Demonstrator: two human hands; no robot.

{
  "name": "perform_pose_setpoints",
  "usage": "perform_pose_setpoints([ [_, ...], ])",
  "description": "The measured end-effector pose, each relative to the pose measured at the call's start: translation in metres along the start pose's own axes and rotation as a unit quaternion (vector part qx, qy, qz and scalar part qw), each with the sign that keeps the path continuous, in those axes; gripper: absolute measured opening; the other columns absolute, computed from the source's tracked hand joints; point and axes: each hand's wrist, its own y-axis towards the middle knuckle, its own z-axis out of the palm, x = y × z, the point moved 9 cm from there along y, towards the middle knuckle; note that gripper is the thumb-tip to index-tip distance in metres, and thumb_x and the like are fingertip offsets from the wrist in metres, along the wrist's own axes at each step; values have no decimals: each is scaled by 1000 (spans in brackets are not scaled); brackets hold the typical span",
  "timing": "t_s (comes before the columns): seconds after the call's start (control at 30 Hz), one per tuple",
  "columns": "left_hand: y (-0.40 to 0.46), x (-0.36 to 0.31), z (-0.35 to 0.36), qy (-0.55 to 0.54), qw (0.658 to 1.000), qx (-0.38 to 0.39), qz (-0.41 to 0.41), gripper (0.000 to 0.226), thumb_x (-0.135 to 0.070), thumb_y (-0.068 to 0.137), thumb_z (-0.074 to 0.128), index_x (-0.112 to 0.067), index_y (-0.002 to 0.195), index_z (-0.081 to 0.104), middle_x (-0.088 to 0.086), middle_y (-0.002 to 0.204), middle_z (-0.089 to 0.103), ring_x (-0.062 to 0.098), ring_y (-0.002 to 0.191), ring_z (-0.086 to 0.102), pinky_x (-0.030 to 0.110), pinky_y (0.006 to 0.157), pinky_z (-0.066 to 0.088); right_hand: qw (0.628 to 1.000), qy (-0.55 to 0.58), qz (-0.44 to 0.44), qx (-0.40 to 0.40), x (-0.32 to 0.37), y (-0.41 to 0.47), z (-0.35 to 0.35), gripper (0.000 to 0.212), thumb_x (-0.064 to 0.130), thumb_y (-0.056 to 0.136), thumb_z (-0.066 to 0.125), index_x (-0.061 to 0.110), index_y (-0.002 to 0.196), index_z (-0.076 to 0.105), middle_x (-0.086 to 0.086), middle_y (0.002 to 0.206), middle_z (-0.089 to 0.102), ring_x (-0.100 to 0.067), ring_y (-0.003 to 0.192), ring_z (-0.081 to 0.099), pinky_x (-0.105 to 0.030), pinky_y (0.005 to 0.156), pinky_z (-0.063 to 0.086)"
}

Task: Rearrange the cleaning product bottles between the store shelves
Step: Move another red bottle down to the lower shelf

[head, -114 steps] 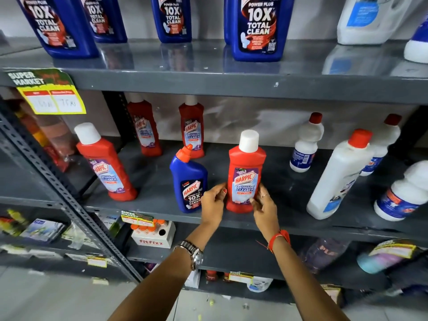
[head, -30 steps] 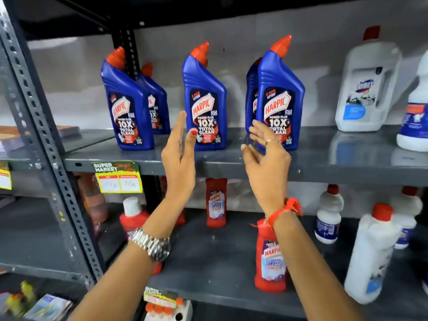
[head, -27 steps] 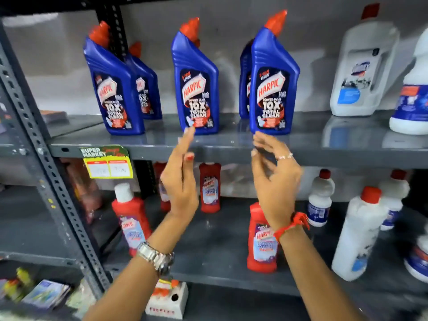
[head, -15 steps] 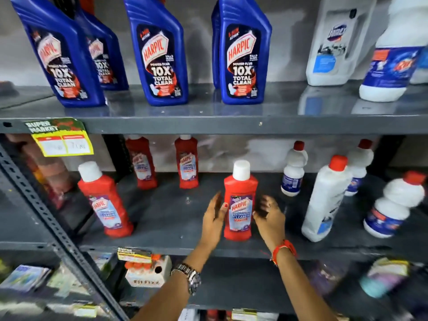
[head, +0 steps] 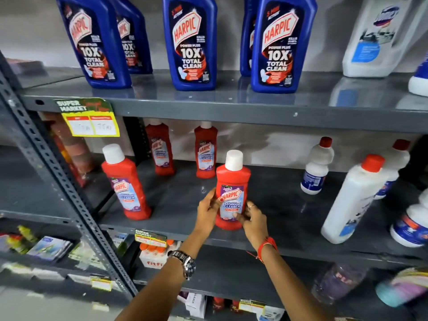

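A red Harpic bathroom cleaner bottle [head: 232, 181] with a white cap stands upright near the front of the middle shelf [head: 287, 214]. My left hand [head: 207, 212] grips its left side and my right hand [head: 253, 218] grips its lower right side. Another red bottle [head: 126, 184] stands to the left, and two more red bottles [head: 161, 149] stand at the back. Several blue Harpic bottles [head: 191, 42] line the upper shelf [head: 231, 98].
White bottles with red caps [head: 354, 200] stand on the right of the middle shelf. A large white jug [head: 379, 38] sits at the upper right. A slotted steel upright [head: 58, 181] crosses the left. Price tags [head: 92, 122] hang on the shelf edges. Lower shelves hold small packets.
My hands dropped from the upper shelf with the blue bottles to the middle shelf and closed around the red bottle. The view tilted down.
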Motion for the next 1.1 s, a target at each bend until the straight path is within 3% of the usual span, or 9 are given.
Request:
perform_pose_setpoints([
  [0.33,13,4,-86,21,999,-30,5,27,-1,90,44,-14,113,50,8,112,58,-7,85,64,13,76,53,1000,4,-16,21,25,7,83,45,5,80,65,6,123,52,-19,119,64,-30,108,62,-45,94,52],
  [0.5,13,2,-86,23,999,-22,-2,24,-4,90,45,-15,110,52,11,113,60,-3,87,65,29,87,54,999,-17,-17,32,27,11,86,46,8,78,69,5,121,52,-18,119,64,-31,109,62,-45,95,52],
  [0.57,9,-4,-88,30,999,-36,1,25,-3,89,47,-13,111,51,8,113,60,5,97,64,35,93,51,998,-42,-23,43,33,11,83,49,13,76,71,5,120,51,-18,120,64,-31,109,62,-45,95,52],
  [0.6,5,-8,-90,33,998,-50,5,29,-2,88,49,-12,116,50,8,118,58,13,107,60,30,94,50,998,-50,-31,37,37,11,80,51,13,76,72,5,121,50,-18,122,63,-31,110,62,-46,94,52],
  [0.7,-12,-51,-107,70,983,-142,91,40,-5,85,55,-11,124,50,7,137,49,11,125,45,7,96,39,996,-33,-85,-10,68,4,58,50,8,79,68,10,125,49,-16,123,62,-25,110,62,-43,94,53],
  [0.83,-47,-164,-116,105,912,-224,327,26,-10,87,53,-11,113,56,9,132,51,16,126,46,31,105,40,974,32,-212,-76,145,-22,18,42,-4,81,60,10,120,55,-13,120,63,-13,106,60,-26,92,53],
  [0.93,-58,-238,-116,73,868,-229,435,27,-7,89,49,-8,116,53,11,131,49,23,126,46,43,104,40,937,53,-314,-144,212,-46,-16,35,-4,81,59,11,113,60,-9,110,67,-10,100,63,-18,86,54],
  [1.0,-48,-276,-117,47,863,-232,447,27,-8,90,48,-7,117,52,9,129,51,23,124,48,40,104,42,908,65,-374,-178,256,-58,-34,29,-2,82,59,10,108,62,-4,101,68,-7,93,65,-15,82,54],
  [1.1,-10,-316,-113,12,897,-214,388,32,-12,91,48,-6,122,48,6,128,53,8,118,51,18,102,40,873,61,-428,-226,312,-56,-52,23,-2,81,59,8,101,65,-8,93,71,-10,84,67,-17,76,56],
])
